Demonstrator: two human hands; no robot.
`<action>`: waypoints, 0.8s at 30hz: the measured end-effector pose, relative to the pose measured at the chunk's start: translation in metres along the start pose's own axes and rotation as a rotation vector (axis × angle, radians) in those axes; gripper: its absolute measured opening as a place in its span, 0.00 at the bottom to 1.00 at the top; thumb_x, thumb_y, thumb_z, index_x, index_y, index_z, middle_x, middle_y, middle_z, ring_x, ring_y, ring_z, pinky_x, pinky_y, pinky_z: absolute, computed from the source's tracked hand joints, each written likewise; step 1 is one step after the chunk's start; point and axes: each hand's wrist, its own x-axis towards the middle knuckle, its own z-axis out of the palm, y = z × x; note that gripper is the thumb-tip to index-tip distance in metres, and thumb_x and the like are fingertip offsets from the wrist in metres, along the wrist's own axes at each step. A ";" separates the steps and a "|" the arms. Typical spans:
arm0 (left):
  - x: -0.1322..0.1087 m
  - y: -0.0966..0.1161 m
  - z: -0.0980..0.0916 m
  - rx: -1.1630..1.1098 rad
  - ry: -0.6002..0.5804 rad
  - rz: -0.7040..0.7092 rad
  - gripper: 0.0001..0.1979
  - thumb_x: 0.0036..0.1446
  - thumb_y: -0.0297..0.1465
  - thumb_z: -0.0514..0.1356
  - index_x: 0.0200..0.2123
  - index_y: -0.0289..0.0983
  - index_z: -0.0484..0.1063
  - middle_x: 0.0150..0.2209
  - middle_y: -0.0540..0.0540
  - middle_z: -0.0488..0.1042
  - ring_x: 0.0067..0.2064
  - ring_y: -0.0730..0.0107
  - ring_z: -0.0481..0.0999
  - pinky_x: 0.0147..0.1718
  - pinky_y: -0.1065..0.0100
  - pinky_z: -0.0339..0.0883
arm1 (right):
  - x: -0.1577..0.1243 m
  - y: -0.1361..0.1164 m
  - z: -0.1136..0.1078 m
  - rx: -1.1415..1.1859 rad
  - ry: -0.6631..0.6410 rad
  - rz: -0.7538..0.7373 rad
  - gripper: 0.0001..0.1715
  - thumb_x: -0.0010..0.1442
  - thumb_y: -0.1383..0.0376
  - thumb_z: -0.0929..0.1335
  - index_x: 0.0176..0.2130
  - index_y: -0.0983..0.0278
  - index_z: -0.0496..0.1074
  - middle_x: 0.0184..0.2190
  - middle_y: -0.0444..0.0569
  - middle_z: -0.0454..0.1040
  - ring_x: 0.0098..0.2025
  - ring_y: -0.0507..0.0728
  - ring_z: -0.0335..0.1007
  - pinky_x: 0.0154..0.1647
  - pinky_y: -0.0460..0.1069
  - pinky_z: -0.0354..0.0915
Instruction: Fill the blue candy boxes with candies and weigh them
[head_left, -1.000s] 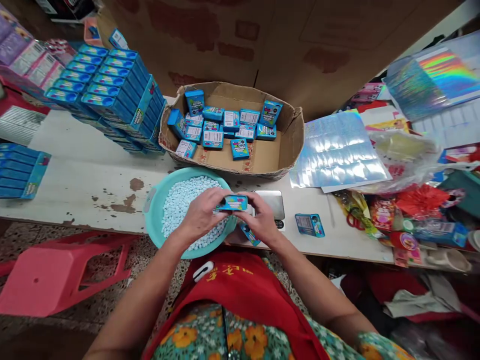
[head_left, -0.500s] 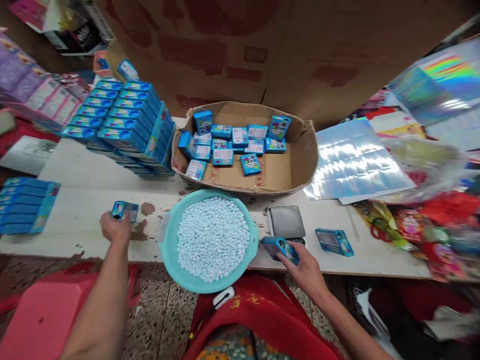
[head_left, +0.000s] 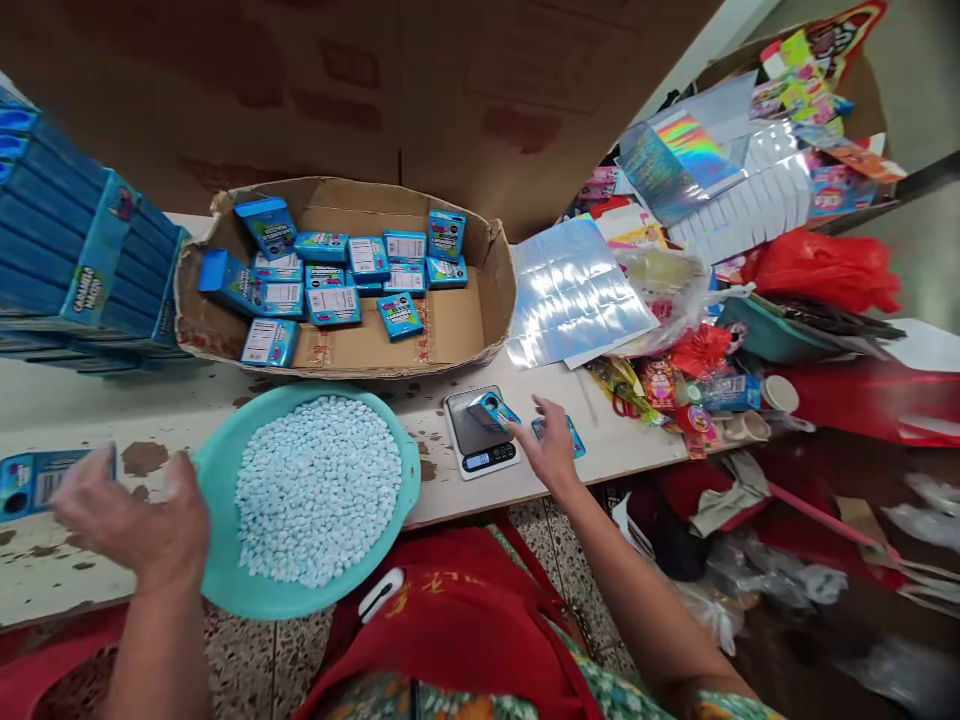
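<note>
My right hand reaches out to a small digital scale and pinches a small blue box that rests on its platform. A second small blue box lies on the table just under that hand. My left hand hovers at the left rim of a teal basin filled with pale blue pellets. It is blurred, so I cannot make out its fingers. Another blue box lies flat on the table just left of that hand.
A shallow cardboard tray behind the basin holds several blue boxes. Stacked blue cartons stand at the left. Holographic sheets, plastic bags and mixed clutter fill the table's right side. A tall cardboard wall stands at the back.
The hands parted with one box each. My left hand set its box on the table at the left and drew back. My right hand carried the other box onto the scale. The view swung right.
</note>
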 end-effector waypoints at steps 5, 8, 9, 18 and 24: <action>-0.035 0.083 0.030 -0.163 -0.022 0.283 0.27 0.50 0.35 0.63 0.54 0.37 0.65 0.50 0.39 0.70 0.52 0.54 0.69 0.46 0.53 0.69 | -0.036 0.066 -0.028 -0.205 0.209 0.098 0.49 0.49 0.41 0.69 0.58 0.68 0.57 0.53 0.64 0.62 0.57 0.69 0.56 0.57 0.65 0.53; -0.049 0.129 0.042 -0.290 -0.163 0.311 0.23 0.53 0.33 0.61 0.52 0.35 0.66 0.48 0.39 0.70 0.46 0.61 0.73 0.41 0.61 0.71 | -0.047 0.102 -0.018 -0.199 0.125 0.226 0.49 0.46 0.38 0.69 0.54 0.70 0.61 0.48 0.64 0.66 0.52 0.69 0.60 0.52 0.64 0.58; -0.054 0.142 0.045 -0.319 -0.203 0.319 0.21 0.55 0.32 0.60 0.52 0.35 0.66 0.47 0.40 0.71 0.44 0.64 0.74 0.42 0.62 0.71 | -0.049 0.111 -0.013 -0.176 0.101 0.264 0.46 0.47 0.38 0.68 0.51 0.69 0.63 0.45 0.62 0.68 0.49 0.68 0.62 0.50 0.62 0.60; -0.083 0.200 0.067 -0.393 -0.464 0.456 0.13 0.59 0.32 0.56 0.47 0.36 0.70 0.41 0.45 0.74 0.38 0.70 0.74 0.42 0.66 0.69 | -0.050 0.122 -0.002 -0.030 0.112 0.338 0.31 0.55 0.43 0.65 0.45 0.65 0.63 0.39 0.53 0.67 0.40 0.60 0.64 0.41 0.54 0.63; -0.088 0.221 0.081 -0.309 -0.660 0.568 0.16 0.61 0.31 0.53 0.52 0.39 0.66 0.47 0.44 0.72 0.45 0.66 0.73 0.46 0.64 0.67 | -0.051 0.121 -0.001 -0.019 0.118 0.343 0.27 0.57 0.46 0.65 0.44 0.64 0.62 0.39 0.52 0.65 0.40 0.60 0.63 0.41 0.54 0.63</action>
